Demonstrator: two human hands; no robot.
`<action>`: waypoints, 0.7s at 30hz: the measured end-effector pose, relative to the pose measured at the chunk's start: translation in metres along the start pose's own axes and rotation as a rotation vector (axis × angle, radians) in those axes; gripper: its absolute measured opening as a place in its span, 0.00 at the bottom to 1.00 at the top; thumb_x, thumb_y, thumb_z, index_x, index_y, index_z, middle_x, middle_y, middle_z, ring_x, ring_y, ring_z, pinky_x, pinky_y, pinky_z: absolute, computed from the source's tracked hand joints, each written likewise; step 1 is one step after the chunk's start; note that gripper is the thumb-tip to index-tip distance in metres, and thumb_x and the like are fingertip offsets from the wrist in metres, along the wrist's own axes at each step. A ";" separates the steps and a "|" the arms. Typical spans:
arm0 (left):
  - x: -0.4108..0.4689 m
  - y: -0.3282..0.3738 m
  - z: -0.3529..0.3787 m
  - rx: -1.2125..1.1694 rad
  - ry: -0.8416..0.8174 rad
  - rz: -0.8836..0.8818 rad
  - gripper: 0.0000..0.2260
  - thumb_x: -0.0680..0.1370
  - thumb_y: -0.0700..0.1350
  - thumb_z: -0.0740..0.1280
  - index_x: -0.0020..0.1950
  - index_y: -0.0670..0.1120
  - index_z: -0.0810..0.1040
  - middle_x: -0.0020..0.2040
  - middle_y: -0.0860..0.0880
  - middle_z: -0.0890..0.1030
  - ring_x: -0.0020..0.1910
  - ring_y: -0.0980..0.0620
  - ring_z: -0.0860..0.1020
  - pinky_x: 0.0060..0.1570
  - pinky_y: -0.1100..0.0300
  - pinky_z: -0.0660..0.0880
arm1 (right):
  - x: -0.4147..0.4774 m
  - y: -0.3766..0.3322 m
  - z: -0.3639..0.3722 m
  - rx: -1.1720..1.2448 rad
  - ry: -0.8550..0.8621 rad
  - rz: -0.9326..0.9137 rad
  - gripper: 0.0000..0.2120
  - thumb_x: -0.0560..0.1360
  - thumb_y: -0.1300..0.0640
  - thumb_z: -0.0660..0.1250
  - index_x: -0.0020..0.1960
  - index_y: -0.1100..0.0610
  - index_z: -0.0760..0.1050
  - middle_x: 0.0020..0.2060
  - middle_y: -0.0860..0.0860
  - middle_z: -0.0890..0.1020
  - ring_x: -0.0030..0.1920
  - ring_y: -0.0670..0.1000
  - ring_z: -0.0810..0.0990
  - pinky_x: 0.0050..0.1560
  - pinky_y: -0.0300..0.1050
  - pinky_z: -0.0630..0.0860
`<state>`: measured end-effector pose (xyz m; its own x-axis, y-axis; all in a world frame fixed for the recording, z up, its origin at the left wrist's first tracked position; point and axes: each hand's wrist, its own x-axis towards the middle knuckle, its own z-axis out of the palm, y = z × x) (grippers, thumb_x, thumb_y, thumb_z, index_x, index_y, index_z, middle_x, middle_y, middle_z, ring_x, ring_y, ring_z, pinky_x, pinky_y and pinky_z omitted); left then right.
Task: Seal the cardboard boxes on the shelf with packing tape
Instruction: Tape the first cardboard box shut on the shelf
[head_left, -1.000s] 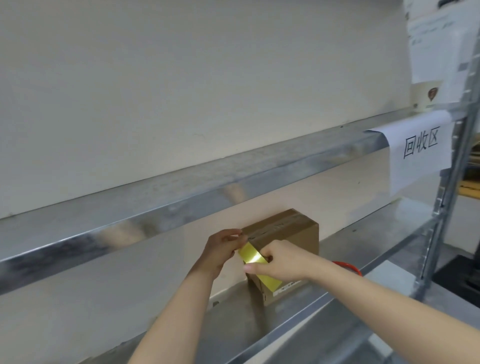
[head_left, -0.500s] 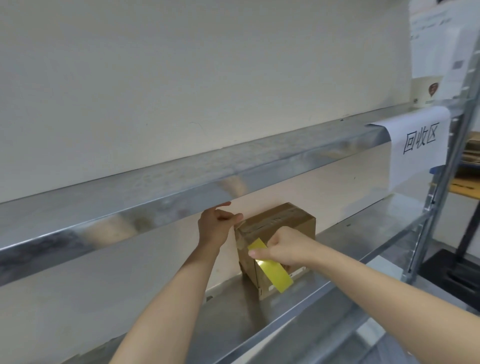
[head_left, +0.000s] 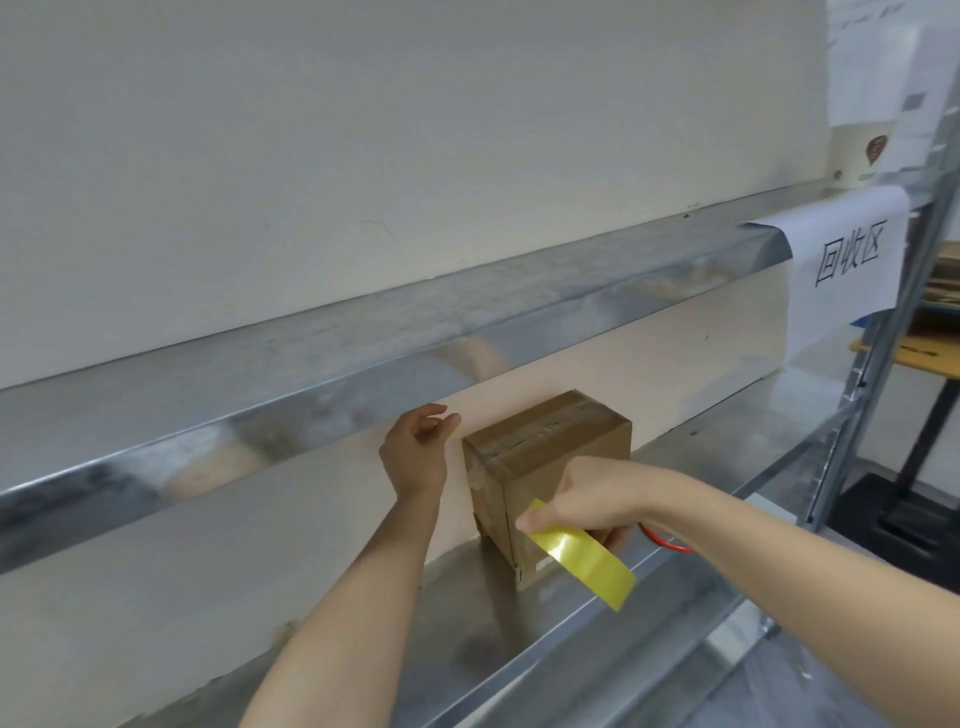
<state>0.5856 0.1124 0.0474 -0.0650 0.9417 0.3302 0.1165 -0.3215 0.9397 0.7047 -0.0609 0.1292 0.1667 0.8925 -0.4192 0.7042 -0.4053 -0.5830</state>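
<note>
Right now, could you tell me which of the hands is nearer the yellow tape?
Right. The right hand pinches the yellow tape; the left hand hovers left of the cardboard box.

A cardboard box stands on the metal shelf against the wall.

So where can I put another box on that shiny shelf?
Bare metal lies on the shelf right of the cardboard box, up to the paper sign, and left of it, below the left hand. The box's front is crowded: right hand, yellow tape.
</note>
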 end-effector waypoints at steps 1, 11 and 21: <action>0.002 -0.003 0.000 0.023 -0.004 0.014 0.07 0.70 0.41 0.77 0.46 0.44 0.83 0.40 0.48 0.82 0.38 0.57 0.78 0.40 0.79 0.69 | 0.001 0.002 0.003 -0.006 0.002 0.005 0.19 0.74 0.41 0.68 0.38 0.58 0.76 0.32 0.51 0.80 0.35 0.50 0.81 0.43 0.42 0.82; 0.010 -0.020 0.024 0.027 -0.006 0.000 0.06 0.71 0.40 0.75 0.40 0.46 0.80 0.37 0.49 0.81 0.39 0.47 0.81 0.46 0.54 0.78 | 0.023 0.009 0.004 -0.038 0.028 0.028 0.23 0.75 0.41 0.66 0.32 0.57 0.69 0.28 0.51 0.75 0.30 0.50 0.77 0.43 0.43 0.80; 0.012 -0.034 0.029 -0.036 0.026 -0.064 0.08 0.70 0.39 0.76 0.39 0.46 0.78 0.35 0.51 0.80 0.31 0.60 0.77 0.43 0.47 0.81 | 0.038 0.018 0.006 -0.025 -0.011 0.042 0.22 0.74 0.40 0.67 0.33 0.57 0.70 0.27 0.50 0.74 0.28 0.49 0.76 0.37 0.41 0.79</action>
<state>0.6093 0.1378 0.0172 -0.0964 0.9577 0.2711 0.0759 -0.2644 0.9614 0.7192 -0.0353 0.0984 0.1890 0.8724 -0.4509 0.7135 -0.4374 -0.5474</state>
